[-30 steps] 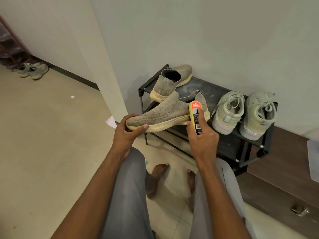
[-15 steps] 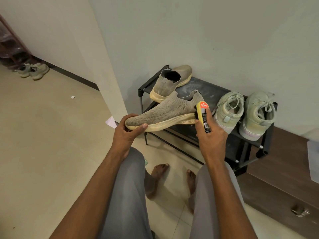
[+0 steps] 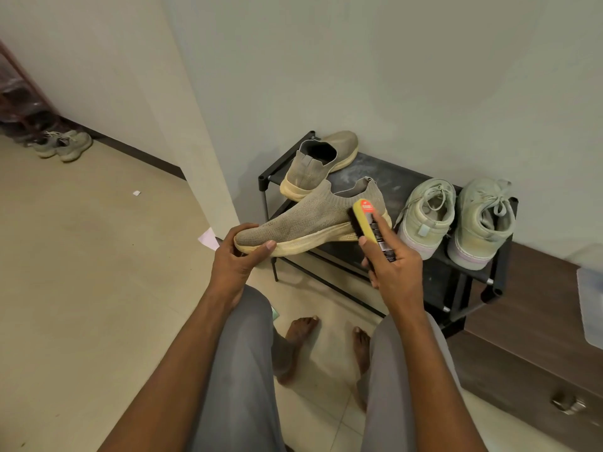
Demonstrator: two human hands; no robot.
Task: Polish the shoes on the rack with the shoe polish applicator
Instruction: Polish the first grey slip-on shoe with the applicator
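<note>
Beige knit shoe [image 3: 306, 220], sole yellowed, gripped at its toe by left hand [image 3: 235, 259]; right hand [image 3: 394, 269] grips yellow applicator [image 3: 368, 223].

The slip-on shoe [image 3: 306, 220] is a speckled grey-beige knit over a yellowed cream sole, same as its mate [image 3: 318, 164] on the black rack [image 3: 385, 177]. The brush [image 3: 370, 223] is yellow with an orange-red label. Two pale green sneakers [image 3: 456, 216] have pinkish soles. Grey trousers [image 3: 238, 370], cream floor tiles [image 3: 81, 256], brown cabinet [image 3: 528, 337].

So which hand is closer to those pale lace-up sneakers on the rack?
Right. The right hand, holding the polish applicator, is just beside the sneakers; the left hand grips the slip-on's toe, farther away.
</note>
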